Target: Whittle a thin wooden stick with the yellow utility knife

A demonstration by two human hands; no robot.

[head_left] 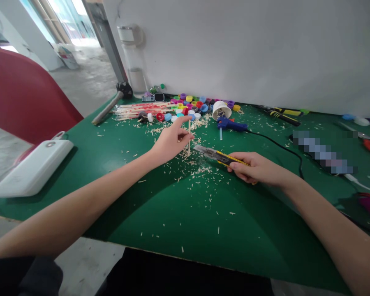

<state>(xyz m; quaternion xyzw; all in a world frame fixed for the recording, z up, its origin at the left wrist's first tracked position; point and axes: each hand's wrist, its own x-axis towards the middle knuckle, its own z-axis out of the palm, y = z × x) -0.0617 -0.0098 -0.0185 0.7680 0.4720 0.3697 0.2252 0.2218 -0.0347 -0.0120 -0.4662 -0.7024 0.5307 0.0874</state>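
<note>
Over the middle of the green table (203,230), my left hand (169,142) grips a thin wooden stick (189,130) upright, with the index finger at its top end and the thumb lower down. My right hand (249,167) is closed round the yellow and black handle of a utility knife (217,156). Its blade points left and lies close to the lower part of the stick; whether it touches I cannot tell. Pale wood shavings (203,169) are scattered beneath and around both hands.
Behind the hands lie wrapped sticks (142,109), colourful bottle caps (200,105), a white cup (221,110) and a blue glue gun (231,124) with its cord. A hammer (111,105) and white power bank (33,168) are left; pliers (280,115) and a phone (322,152) right.
</note>
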